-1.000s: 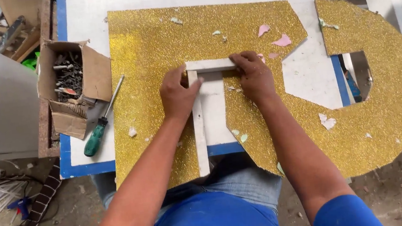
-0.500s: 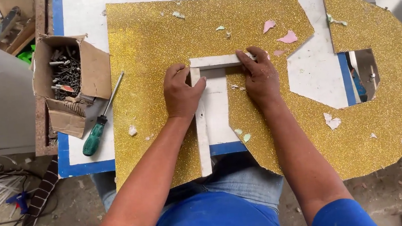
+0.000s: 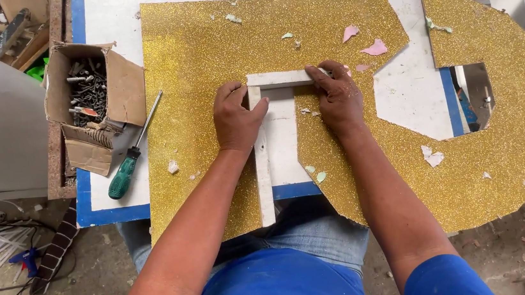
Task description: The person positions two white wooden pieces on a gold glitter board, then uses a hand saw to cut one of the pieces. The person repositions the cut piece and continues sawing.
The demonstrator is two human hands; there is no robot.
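Your white table (image 3: pixel 115 14), edged in blue, carries a big gold glitter sheet (image 3: pixel 203 63) across its middle. At nine o'clock sits an open cardboard box (image 3: pixel 117 91) of screws, with a green-handled screwdriver (image 3: pixel 128 167) just beside it. At three o'clock a second gold glitter piece (image 3: pixel 514 97) overhangs the edge.

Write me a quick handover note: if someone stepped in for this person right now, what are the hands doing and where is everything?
Left hand: pressed flat on the upright white strip near its top corner.
Right hand: fingers pressing the short horizontal white strip.
Both strips line the notch cut in the gold glitter sheet and meet at a corner.
Green-handled screwdriver and cardboard box of screws lie left, untouched.
Right edge of the notch shows no strip yet.
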